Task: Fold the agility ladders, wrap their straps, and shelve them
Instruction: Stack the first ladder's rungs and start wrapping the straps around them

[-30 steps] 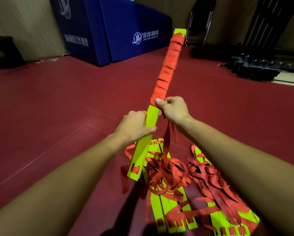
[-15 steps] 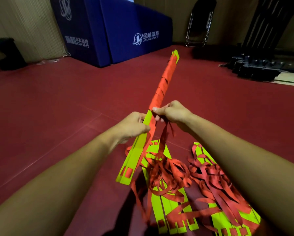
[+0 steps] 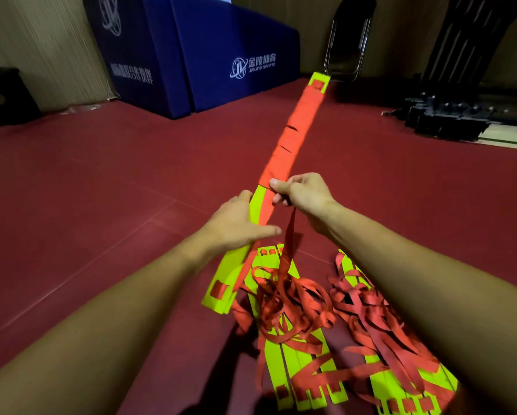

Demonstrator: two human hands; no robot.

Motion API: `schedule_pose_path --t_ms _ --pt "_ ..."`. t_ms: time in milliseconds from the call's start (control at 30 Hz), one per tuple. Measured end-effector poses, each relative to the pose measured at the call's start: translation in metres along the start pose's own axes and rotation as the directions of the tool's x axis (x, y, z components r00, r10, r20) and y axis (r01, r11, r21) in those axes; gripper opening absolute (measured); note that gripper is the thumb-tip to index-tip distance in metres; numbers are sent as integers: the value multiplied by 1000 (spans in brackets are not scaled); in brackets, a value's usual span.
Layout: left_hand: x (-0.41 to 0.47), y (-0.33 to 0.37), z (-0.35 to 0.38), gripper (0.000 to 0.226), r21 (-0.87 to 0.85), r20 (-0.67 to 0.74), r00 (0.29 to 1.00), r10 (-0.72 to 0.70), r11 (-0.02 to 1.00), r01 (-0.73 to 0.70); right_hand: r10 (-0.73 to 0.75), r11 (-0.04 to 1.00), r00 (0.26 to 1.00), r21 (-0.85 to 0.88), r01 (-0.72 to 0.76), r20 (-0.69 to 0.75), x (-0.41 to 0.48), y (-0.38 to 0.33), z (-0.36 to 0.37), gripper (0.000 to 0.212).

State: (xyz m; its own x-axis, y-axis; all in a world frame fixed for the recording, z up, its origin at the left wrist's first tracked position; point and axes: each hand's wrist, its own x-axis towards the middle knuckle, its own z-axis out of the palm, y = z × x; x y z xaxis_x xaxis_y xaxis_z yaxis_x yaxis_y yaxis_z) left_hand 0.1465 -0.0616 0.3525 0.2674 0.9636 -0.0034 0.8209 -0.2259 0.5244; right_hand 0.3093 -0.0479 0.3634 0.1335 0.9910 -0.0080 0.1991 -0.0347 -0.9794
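Head view: looks forward and down, both forearms reach in from the bottom edge
Floor [image 3: 101,190]: dark red, seamed panels, carries everything below
Blue pads [image 3: 209,49]: two big blocks with white logo print, standing at the far wall, left of centre
Black gear [image 3: 448,115]: low dark pile on the floor, far right; can't tell what it is
Chair [image 3: 348,40]: folded, leaning on the far wall, right of the blue pads
Middle ladder pile [image 3: 296,360]: yellow-green rungs flat side by side on the floor, red webbing tangled on top, bottom centre
Right ladder pile [image 3: 377,313]: same rungs and tangle, just beside the middle one, partly hidden by the right forearm
Held ladder [image 3: 293,136]: rungs folded into one stack, off the floor, angled up and away; far part wrapped in red, near part bare yellow-green
Left hand [image 3: 236,223]: grips the bare part of the held ladder, thumb across the front, fingers behind
Right hand [image 3: 302,193]: fingers curled, thumb pins the strap at the near edge of the wrap
Strap [image 3: 288,244]: hangs from the right hand down into the middle pile's tangle
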Motion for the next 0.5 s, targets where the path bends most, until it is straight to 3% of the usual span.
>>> schedule_pose_path --t_ms 100,200,333,433,500 --pt "-3 3 0 67 309 -108 991 74 950 -37 -24 991 998 -130 17 -52 4 6 1 35" --pt "-2 6 -1 53 414 -138 989 59 910 4 -77 954 997 -291 73 -5 3 5 1 31" --pt "3 -3 -2 27 194 -92 993 -79 976 96 -190 877 956 -399 267 221 -4 -6 -1 20" --pt "5 -3 -5 26 74 -30 993 -113 991 115 -277 789 937 -507 348 213 -4 -7 -2 8" --pt "5 -2 -4 20 6 3 993 -118 993 118 -309 756 932 -545 362 189 -5 -5 -2 11"
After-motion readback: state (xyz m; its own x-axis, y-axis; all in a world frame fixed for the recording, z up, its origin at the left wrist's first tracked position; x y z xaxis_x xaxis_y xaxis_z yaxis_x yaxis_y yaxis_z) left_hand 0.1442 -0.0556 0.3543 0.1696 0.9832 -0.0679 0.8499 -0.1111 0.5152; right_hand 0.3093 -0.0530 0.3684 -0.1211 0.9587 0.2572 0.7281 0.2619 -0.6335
